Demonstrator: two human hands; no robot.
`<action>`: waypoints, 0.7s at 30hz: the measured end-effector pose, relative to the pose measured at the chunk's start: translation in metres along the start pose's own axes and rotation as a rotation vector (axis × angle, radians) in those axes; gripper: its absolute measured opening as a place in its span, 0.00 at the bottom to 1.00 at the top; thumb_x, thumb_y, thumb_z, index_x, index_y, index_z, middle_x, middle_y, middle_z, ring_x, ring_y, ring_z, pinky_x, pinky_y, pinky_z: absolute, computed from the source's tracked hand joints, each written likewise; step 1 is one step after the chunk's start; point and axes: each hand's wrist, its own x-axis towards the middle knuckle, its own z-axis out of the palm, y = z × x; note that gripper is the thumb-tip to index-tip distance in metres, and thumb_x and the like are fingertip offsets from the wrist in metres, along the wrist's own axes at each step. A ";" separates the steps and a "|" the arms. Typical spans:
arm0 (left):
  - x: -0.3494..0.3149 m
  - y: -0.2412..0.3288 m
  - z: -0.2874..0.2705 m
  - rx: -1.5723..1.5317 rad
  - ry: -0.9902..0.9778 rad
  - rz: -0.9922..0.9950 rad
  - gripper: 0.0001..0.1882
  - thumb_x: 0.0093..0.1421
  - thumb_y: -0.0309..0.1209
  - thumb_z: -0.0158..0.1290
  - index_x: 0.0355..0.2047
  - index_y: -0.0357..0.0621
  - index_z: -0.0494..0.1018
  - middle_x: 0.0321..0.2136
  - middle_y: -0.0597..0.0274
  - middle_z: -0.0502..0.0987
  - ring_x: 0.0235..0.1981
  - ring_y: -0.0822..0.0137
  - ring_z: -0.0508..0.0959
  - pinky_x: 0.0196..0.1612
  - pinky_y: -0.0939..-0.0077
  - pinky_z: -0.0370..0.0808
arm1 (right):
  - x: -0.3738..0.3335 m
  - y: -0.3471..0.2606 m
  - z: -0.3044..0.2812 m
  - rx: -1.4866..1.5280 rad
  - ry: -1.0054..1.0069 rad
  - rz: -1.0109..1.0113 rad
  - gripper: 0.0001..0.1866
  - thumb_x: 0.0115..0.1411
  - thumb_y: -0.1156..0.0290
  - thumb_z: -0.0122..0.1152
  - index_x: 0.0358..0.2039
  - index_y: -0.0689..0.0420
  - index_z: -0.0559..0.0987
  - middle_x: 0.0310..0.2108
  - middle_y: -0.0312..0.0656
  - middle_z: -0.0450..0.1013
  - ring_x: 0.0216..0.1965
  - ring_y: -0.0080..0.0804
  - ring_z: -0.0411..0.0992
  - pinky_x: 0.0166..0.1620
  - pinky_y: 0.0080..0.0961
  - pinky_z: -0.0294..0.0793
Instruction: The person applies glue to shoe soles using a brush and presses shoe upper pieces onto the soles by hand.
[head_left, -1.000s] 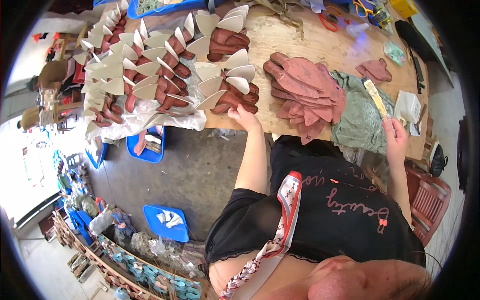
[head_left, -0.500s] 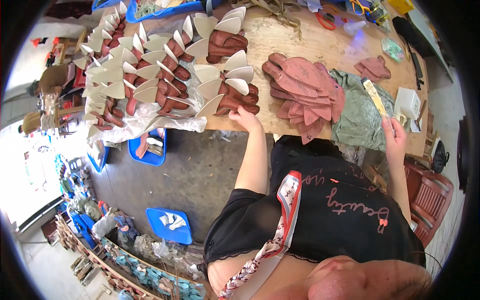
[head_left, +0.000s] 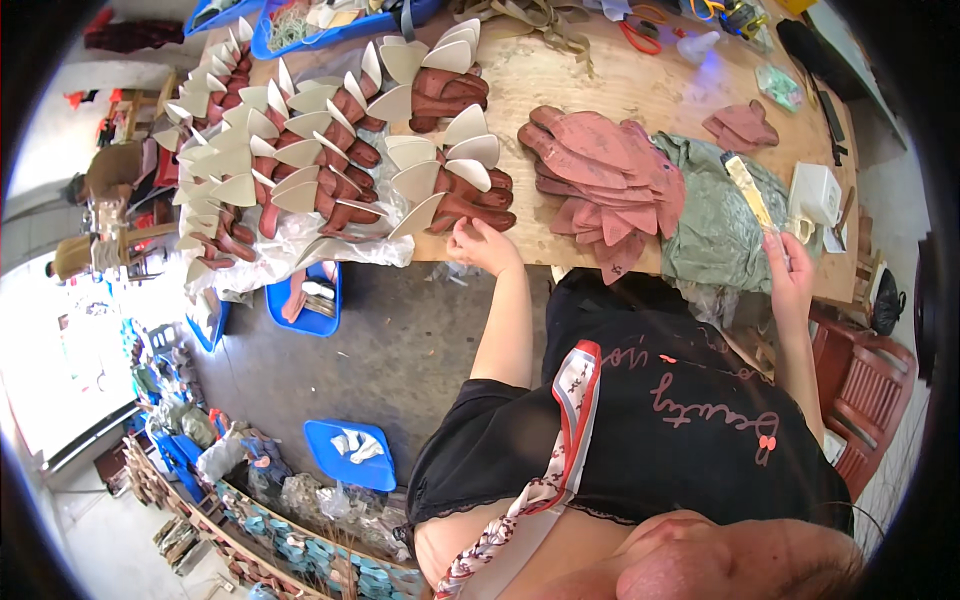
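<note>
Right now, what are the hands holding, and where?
Right hand: a brush, by the end away from its dark tip. Left hand: nothing visibly held.

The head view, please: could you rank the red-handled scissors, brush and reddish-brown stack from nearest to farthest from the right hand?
1. Brush, held in the right hand.
2. Reddish-brown stack, left of that hand.
3. Red-handled scissors, farther across the table.

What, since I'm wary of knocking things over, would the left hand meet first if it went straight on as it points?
The left hand would likely meet the red-brown insoles with cream pointed pieces first; depth leaves any gap unclear.
</note>
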 end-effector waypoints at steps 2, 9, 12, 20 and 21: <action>0.002 0.001 -0.002 -0.095 -0.031 -0.038 0.12 0.59 0.28 0.50 0.41 0.35 0.68 0.44 0.48 0.62 0.43 0.52 0.68 0.48 0.62 0.67 | 0.000 0.015 -0.012 -0.004 -0.075 0.081 0.12 0.64 0.66 0.55 0.37 0.64 0.75 0.31 0.30 0.70 0.34 0.14 0.64 0.39 0.12 0.63; -0.008 0.016 -0.009 -0.113 0.061 0.042 0.15 0.55 0.26 0.52 0.42 0.33 0.67 0.45 0.47 0.62 0.47 0.51 0.65 0.52 0.54 0.60 | -0.002 0.036 -0.043 0.032 0.055 0.046 0.11 0.62 0.68 0.57 0.30 0.64 0.74 0.23 0.26 0.63 0.27 0.12 0.57 0.29 0.13 0.56; -0.038 0.073 -0.027 -0.332 0.017 0.259 0.20 0.53 0.24 0.52 0.46 0.31 0.63 0.45 0.45 0.62 0.48 0.50 0.63 0.54 0.55 0.58 | -0.002 0.065 -0.076 0.081 0.139 0.124 0.11 0.62 0.67 0.58 0.30 0.63 0.75 0.23 0.26 0.64 0.27 0.12 0.57 0.29 0.13 0.57; -0.189 0.280 0.019 -0.452 -0.777 1.013 0.20 0.53 0.25 0.55 0.46 0.37 0.66 0.48 0.43 0.64 0.51 0.49 0.64 0.54 0.58 0.62 | -0.002 0.162 -0.191 0.118 0.295 0.243 0.13 0.62 0.65 0.57 0.32 0.65 0.77 0.24 0.26 0.69 0.28 0.12 0.62 0.32 0.13 0.61; -0.210 0.300 0.047 -0.416 -0.817 1.145 0.22 0.52 0.26 0.55 0.48 0.37 0.65 0.49 0.43 0.65 0.51 0.48 0.65 0.55 0.57 0.62 | -0.002 0.172 -0.203 0.145 0.310 0.257 0.13 0.62 0.65 0.57 0.32 0.65 0.77 0.24 0.26 0.69 0.28 0.13 0.62 0.32 0.13 0.61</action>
